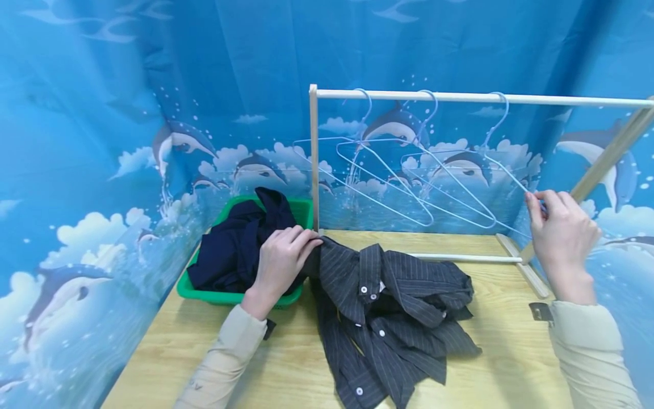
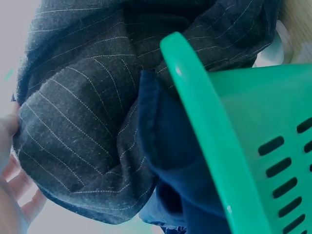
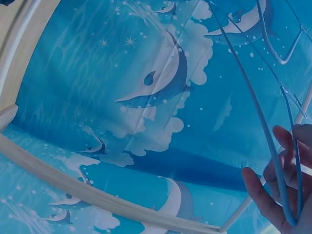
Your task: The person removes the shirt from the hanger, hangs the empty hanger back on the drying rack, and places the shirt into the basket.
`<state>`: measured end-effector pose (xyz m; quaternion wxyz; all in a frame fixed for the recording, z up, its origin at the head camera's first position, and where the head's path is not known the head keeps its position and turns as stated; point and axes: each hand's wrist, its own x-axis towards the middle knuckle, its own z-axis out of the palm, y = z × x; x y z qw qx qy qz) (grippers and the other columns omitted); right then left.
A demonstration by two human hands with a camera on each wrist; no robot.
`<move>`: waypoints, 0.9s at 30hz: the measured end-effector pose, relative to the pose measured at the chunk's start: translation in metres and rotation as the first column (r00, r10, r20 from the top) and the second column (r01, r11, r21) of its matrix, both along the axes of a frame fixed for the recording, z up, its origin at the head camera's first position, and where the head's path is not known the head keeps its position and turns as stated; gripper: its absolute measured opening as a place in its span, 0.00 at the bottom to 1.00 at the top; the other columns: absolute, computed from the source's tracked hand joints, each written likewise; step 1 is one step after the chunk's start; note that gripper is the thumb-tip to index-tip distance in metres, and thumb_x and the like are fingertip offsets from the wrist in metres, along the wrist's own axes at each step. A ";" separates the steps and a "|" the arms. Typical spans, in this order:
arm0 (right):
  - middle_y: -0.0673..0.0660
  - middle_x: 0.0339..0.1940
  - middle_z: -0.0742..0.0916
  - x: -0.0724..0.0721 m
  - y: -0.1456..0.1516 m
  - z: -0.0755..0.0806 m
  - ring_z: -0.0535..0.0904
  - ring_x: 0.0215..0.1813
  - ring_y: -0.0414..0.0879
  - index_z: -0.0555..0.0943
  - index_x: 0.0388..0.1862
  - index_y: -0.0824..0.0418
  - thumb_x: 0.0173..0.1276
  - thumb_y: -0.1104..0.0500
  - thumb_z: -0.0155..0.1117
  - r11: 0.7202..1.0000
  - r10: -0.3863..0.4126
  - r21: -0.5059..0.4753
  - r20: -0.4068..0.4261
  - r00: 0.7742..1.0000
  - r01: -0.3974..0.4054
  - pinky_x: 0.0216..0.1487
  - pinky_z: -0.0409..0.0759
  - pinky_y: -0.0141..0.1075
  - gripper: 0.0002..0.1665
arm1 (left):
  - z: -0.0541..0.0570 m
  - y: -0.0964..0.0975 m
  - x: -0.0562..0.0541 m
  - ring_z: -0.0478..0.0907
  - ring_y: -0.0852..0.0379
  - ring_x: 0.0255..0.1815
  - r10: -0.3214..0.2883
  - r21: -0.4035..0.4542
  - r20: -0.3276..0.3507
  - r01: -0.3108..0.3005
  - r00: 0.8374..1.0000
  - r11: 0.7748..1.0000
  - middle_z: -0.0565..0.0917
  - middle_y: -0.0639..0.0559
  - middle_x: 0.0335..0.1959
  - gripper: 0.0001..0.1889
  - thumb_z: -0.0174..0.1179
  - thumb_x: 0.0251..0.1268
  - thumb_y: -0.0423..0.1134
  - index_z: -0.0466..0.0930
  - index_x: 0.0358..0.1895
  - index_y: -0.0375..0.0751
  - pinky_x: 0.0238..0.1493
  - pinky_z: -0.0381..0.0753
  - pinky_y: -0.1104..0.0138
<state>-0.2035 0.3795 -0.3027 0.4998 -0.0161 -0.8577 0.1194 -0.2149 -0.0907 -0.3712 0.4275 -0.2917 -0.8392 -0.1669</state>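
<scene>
My left hand [image 1: 280, 258] pinches the upper left edge of a dark grey pinstriped shirt [image 1: 409, 272] with white buttons. The shirt lies bunched across the table, its sleeves and hem spread toward me. In the left wrist view, the shirt's cloth [image 2: 78, 126] bulges beside the fingers at the left edge. On the right, my right hand [image 1: 564, 241] holds the lower right corner of a light blue wire hanger [image 1: 504, 169], the rightmost on the rack. The right wrist view shows the hanger's bent end [image 3: 279, 178] passing among the fingers.
A wooden rack [image 1: 409, 95] stands at the back of the table [image 1: 286, 352], with two more wire hangers [image 1: 388, 167] on its rod. At the left, a green basket [image 1: 204, 292] holds navy clothing [image 1: 225, 244]. A dolphin-print curtain [image 1: 230, 74] encloses the space.
</scene>
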 end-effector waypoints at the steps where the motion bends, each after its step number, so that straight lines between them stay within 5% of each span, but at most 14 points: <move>1: 0.67 0.34 0.84 0.000 0.000 0.001 0.78 0.31 0.70 0.85 0.45 0.68 0.79 0.49 0.59 1.000 0.002 0.003 0.000 1.000 -0.002 0.22 0.59 0.58 0.21 | 0.000 0.000 0.000 0.81 0.54 0.29 -0.001 0.001 -0.002 0.001 1.000 1.000 0.82 0.52 0.28 0.09 0.66 0.69 0.46 0.87 0.39 0.44 0.39 0.84 0.60; 7: 0.68 0.37 0.85 0.005 -0.001 0.002 0.77 0.33 0.70 0.86 0.47 0.68 0.79 0.51 0.59 1.000 -0.002 0.023 0.003 1.000 0.001 0.23 0.62 0.60 0.20 | 0.000 0.002 -0.001 0.81 0.54 0.29 -0.015 0.010 -0.021 0.015 1.000 1.000 0.81 0.52 0.28 0.09 0.66 0.69 0.46 0.87 0.39 0.45 0.39 0.83 0.60; 13: 0.74 0.47 0.82 0.017 -0.013 0.004 0.72 0.51 0.73 0.84 0.51 0.69 0.79 0.54 0.58 0.999 0.036 0.034 -0.057 0.998 -0.034 0.40 0.68 0.66 0.19 | -0.002 0.004 -0.002 0.81 0.54 0.29 -0.011 0.003 -0.020 0.011 1.000 1.000 0.82 0.52 0.28 0.09 0.66 0.69 0.47 0.87 0.39 0.45 0.39 0.83 0.60; 17: 0.74 0.50 0.82 0.028 -0.033 0.008 0.72 0.54 0.74 0.84 0.52 0.69 0.80 0.51 0.56 0.992 0.110 0.077 -0.135 0.985 -0.101 0.49 0.69 0.66 0.22 | -0.002 0.006 -0.002 0.82 0.54 0.30 -0.008 -0.008 -0.007 0.008 1.000 1.000 0.83 0.52 0.29 0.09 0.67 0.68 0.46 0.87 0.39 0.45 0.38 0.83 0.61; 22: 0.71 0.46 0.85 0.039 -0.075 0.010 0.75 0.51 0.73 0.86 0.49 0.68 0.79 0.50 0.58 0.969 0.233 0.135 -0.232 0.944 -0.206 0.52 0.72 0.62 0.21 | -0.001 0.014 -0.003 0.82 0.55 0.30 -0.012 -0.016 -0.011 0.012 1.000 1.000 0.83 0.53 0.30 0.08 0.67 0.68 0.46 0.87 0.39 0.46 0.37 0.82 0.61; 27: 0.67 0.39 0.88 0.044 -0.122 0.003 0.78 0.45 0.70 0.88 0.44 0.66 0.76 0.51 0.61 0.920 0.386 0.197 -0.302 0.872 -0.339 0.48 0.75 0.58 0.19 | 0.000 0.026 -0.003 0.84 0.56 0.34 -0.033 -0.025 -0.002 0.033 0.999 0.999 0.85 0.54 0.33 0.08 0.65 0.70 0.47 0.87 0.40 0.47 0.40 0.83 0.61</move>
